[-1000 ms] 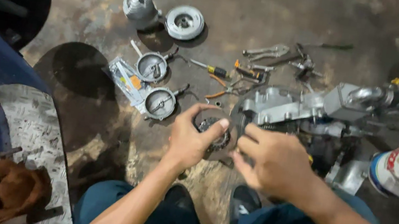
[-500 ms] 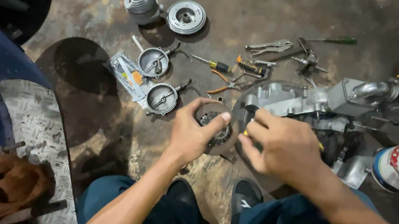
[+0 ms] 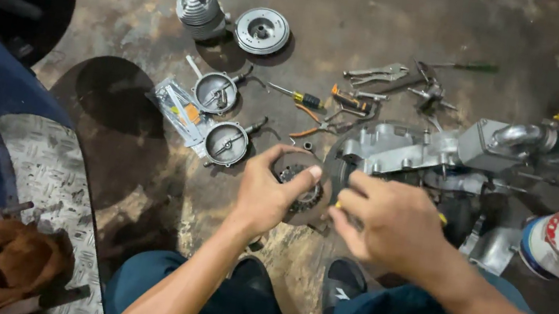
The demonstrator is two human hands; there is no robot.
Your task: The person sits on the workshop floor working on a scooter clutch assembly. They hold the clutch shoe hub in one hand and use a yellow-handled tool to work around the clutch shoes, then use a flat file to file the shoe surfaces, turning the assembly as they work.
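Left hand (image 3: 271,197) grips the round toothed part (image 3: 301,187) low on the concrete floor (image 3: 364,12), fingers curled over its rim. Right hand (image 3: 389,225) pinches a yellow-handled tool (image 3: 441,219) just beside it. Engine casing (image 3: 409,152) crowds the right edge; bare floor lies left.

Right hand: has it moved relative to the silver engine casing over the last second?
No real shift: the right hand stays just below the silver engine casing, beside the round toothed part that the left hand grips.
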